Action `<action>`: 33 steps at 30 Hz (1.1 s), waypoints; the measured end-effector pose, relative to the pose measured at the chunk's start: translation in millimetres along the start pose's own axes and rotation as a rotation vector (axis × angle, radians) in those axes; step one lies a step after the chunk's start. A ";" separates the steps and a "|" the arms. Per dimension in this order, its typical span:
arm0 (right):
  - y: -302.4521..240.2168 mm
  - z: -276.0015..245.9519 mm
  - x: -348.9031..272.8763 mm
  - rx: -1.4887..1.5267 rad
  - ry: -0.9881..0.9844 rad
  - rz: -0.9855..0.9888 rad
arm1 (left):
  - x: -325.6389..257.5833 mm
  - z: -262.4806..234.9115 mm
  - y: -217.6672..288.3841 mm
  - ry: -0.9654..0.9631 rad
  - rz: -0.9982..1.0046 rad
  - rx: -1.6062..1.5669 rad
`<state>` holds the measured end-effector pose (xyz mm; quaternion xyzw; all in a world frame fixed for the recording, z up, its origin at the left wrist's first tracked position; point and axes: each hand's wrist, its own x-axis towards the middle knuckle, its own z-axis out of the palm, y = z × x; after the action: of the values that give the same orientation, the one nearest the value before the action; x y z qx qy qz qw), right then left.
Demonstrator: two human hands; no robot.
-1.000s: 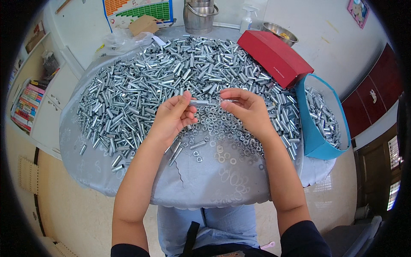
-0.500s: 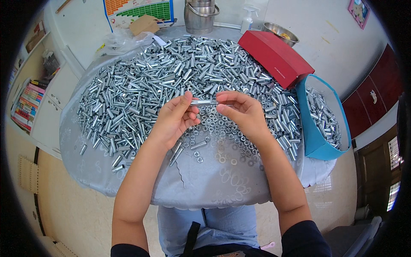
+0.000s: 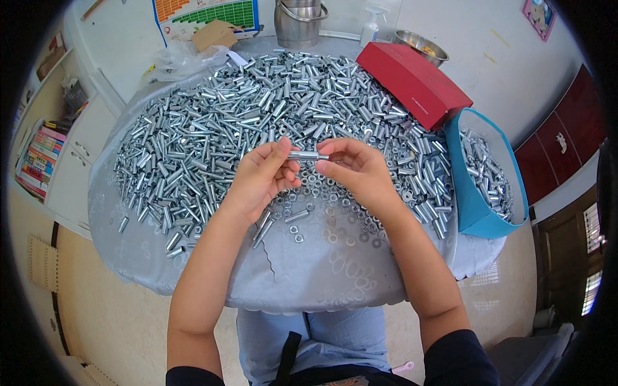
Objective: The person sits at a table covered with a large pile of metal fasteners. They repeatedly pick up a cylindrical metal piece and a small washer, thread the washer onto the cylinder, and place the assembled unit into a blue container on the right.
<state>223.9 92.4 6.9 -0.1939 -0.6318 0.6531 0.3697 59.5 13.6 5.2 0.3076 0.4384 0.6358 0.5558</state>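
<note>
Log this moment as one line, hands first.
left hand: gripping metal sleeve | right hand: at its narrow end | table: sleeve pile, washers, hex nuts | right side: red box, blue bin with metal parts

- Held metal tube [image 3: 304,156]: bright silver
- Heaped metal tubes [image 3: 193,122]: shiny silver, dark open ends
- Hex nuts [image 3: 294,229]: silver
- Bench cloth [image 3: 290,276]: silver-grey, with clustered ring motifs
- Long carton [image 3: 412,83]: red
- Open bin [image 3: 468,206]: turquoise-blue
- Wall chart [image 3: 219,16]: orange and green grids on white, blue border
- Jeans [image 3: 270,334]: pale blue
- Shirt sleeve [image 3: 460,357]: navy-black
- Cabinet [image 3: 541,154]: glossy maroon
</note>
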 end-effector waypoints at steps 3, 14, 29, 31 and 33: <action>-0.7 0.2 -0.2 0.012 -0.003 0.008 | 0.3 0.8 -0.2 -0.004 -0.004 -0.011; -10.5 -13.4 -2.3 -0.390 -0.148 -0.026 | 3.4 -7.9 0.6 0.002 0.032 -0.197; 16.3 -6.4 -12.2 -1.167 -0.343 -0.431 | 5.3 -9.9 -2.3 -0.012 0.014 -0.167; 16.2 -6.0 -11.9 -1.181 -0.338 -0.440 | 5.4 -9.7 -2.5 -0.008 0.012 -0.176; 16.8 -5.6 -11.4 -1.186 -0.332 -0.454 | 5.5 -9.2 -2.1 0.004 0.009 -0.180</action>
<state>231.3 89.2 -12.6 -0.1235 -0.9586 0.1209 0.2264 51.3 17.0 -1.1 0.2571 0.3792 0.6756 0.5777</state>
